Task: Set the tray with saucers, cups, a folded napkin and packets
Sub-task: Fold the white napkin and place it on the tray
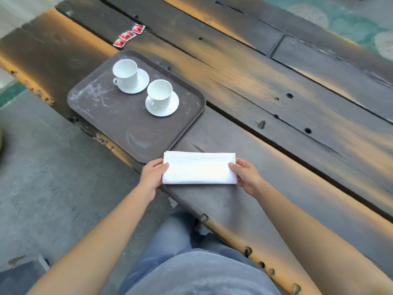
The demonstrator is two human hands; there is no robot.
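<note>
- Napkin (199, 168): folded to a long white rectangle, flat on wooden table (276, 92) at near edge, just right of tray (110, 116) near corner; not on tray yet.
- Long axis runs left-right; tray sits angled to it, so needs a turn to lie square.
- Left hand (152, 173) pinches left short end, thumb on top; right hand (246, 174) pinches right end the same way.
- Risks, imo: lifting by ends only, middle sags and layers fan open; swinging left could clip nearer cup (160, 93) on its saucer (162, 104).
- Packets (128, 36): three, red, far side beyond tray, untouched.
</note>
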